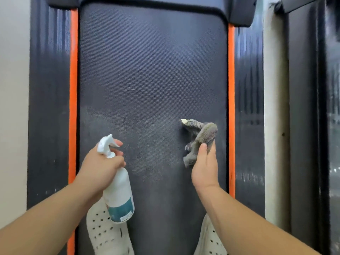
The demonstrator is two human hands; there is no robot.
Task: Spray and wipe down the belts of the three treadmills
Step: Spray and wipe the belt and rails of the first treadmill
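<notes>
A dark treadmill belt (152,61) runs away from me between two orange strips. A pale, wet-looking patch covers its middle. My left hand (100,166) grips a white spray bottle (119,196) with a teal label by the neck, fingers at the trigger, nozzle pointing up the belt. My right hand (205,168) holds a crumpled grey cloth (201,138) over the right side of the belt, thumb pressed on the cloth. Whether the cloth touches the belt I cannot tell.
Black side rails (48,107) flank the belt beyond the orange strips (73,89). A motor cover (239,13) spans the far end. A second treadmill's dark frame (303,107) stands to the right across a pale floor gap. My white perforated clogs (104,234) stand on the near belt.
</notes>
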